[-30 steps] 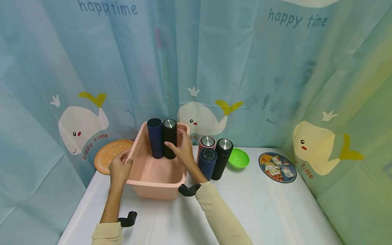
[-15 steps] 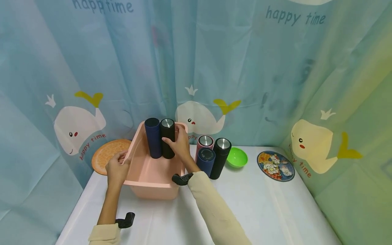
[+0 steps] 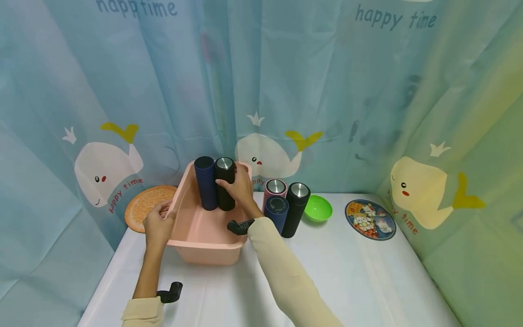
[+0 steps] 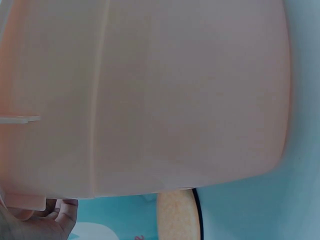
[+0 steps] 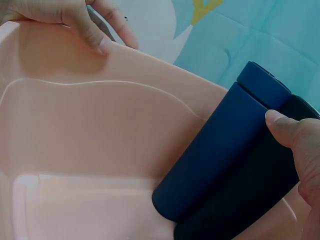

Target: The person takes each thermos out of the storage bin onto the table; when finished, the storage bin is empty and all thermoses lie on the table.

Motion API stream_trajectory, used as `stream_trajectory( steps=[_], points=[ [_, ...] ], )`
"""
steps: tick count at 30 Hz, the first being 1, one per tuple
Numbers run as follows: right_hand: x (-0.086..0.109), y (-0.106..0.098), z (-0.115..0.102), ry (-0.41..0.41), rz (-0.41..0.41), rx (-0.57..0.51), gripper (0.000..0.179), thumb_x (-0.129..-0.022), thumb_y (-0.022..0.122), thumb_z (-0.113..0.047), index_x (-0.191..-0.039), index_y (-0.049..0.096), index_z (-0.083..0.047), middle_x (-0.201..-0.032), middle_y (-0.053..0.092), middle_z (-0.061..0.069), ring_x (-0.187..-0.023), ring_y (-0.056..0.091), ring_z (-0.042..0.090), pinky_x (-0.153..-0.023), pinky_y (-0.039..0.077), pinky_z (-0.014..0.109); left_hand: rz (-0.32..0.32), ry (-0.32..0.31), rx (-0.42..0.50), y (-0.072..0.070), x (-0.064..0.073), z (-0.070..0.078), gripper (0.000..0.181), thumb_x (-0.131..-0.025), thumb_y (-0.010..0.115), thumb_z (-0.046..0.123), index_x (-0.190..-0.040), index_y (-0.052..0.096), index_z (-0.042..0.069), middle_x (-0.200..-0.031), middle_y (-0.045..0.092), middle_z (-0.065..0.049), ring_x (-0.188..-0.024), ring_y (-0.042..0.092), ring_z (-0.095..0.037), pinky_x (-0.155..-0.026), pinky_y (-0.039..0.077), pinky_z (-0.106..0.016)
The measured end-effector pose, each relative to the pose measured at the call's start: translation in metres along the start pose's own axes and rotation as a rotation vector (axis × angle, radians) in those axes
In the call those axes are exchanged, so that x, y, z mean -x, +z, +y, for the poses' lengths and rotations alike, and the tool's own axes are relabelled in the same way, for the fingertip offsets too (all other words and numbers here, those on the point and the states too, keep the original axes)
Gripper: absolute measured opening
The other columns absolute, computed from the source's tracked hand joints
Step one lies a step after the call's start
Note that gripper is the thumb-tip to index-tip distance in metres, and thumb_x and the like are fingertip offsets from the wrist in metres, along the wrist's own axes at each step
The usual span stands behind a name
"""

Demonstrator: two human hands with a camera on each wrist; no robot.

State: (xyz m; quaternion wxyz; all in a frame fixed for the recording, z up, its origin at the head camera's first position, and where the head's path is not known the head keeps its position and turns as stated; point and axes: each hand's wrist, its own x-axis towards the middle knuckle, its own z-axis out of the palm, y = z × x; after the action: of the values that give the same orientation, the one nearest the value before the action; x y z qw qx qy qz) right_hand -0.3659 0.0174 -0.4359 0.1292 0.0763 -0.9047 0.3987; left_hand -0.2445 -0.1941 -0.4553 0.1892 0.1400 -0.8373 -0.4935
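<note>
Orange disc (image 3: 140, 206) far left, partly behind the left hand (image 3: 158, 225), which pinches the left rim of the tub (image 3: 204, 245), fingers curled, no bottle in it; navy bottle (image 3: 207, 187) and black bottle (image 3: 225, 199) stand in the tub's back end, side by side, apparently touching; from where I stand both look near upright, long axes up-down; right hand (image 3: 242, 187) is the nearer one, just right of the black bottle, thumb in front, fingers round the far right side, so it has hold; how firmly, can't tell; outside the tub, pink bottle (image 3: 275, 185), short blue bottle (image 3: 276, 214) and second black bottle (image 3: 296, 206) cluster; then green bowl (image 3: 318, 210); then printed disc (image 3: 370, 220); vs a second ago, right hand sits higher on the black bottle; bottles and tub look unmoved.
</note>
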Motion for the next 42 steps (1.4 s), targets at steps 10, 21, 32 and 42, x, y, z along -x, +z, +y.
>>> stream_trajectory(
  steps=[10, 21, 32, 42],
  points=[
    [-0.008, 0.005, 0.000, 0.021, -0.014, 0.000, 0.079, -0.081, 0.076, -0.044, -0.146, 0.041, -0.015, -0.142, 0.055, 0.005, -0.128, 0.055, 0.024, -0.105, 0.042, 0.050, -0.005, 0.004, -0.010, 0.000, -0.002, -0.002, 0.037, -0.091, 0.064, 0.007, -0.127, 0.063, 0.002, -0.120, 0.067, -0.022, -0.105, 0.068, -0.034, -0.066, 0.037, -0.003],
    [-0.013, 0.008, 0.002, 0.052, 0.004, 0.038, 0.073, -0.082, 0.076, -0.042, -0.143, 0.045, -0.016, -0.138, 0.059, 0.004, -0.123, 0.059, 0.025, -0.102, 0.045, 0.049, 0.015, 0.013, -0.011, 0.003, -0.002, -0.004, 0.036, -0.090, 0.064, 0.006, -0.125, 0.064, 0.001, -0.119, 0.068, -0.022, -0.103, 0.068, -0.035, -0.066, 0.033, -0.001],
    [-0.011, 0.008, 0.002, 0.017, 0.037, 0.041, 0.072, -0.081, 0.078, -0.041, -0.140, 0.049, -0.013, -0.134, 0.061, 0.005, -0.122, 0.059, 0.024, -0.102, 0.045, 0.048, 0.013, 0.019, -0.001, 0.002, -0.002, -0.005, 0.035, -0.091, 0.064, 0.006, -0.126, 0.064, 0.001, -0.118, 0.068, -0.022, -0.101, 0.068, -0.034, -0.065, 0.035, -0.001],
    [-0.010, 0.008, 0.002, 0.011, 0.039, 0.038, 0.070, -0.080, 0.078, -0.041, -0.138, 0.050, -0.013, -0.132, 0.061, 0.004, -0.120, 0.060, 0.023, -0.100, 0.046, 0.049, 0.022, 0.029, -0.009, 0.002, -0.003, -0.006, 0.035, -0.090, 0.064, 0.005, -0.125, 0.064, 0.001, -0.116, 0.069, -0.022, -0.100, 0.069, -0.034, -0.065, 0.034, 0.000]
  ],
)
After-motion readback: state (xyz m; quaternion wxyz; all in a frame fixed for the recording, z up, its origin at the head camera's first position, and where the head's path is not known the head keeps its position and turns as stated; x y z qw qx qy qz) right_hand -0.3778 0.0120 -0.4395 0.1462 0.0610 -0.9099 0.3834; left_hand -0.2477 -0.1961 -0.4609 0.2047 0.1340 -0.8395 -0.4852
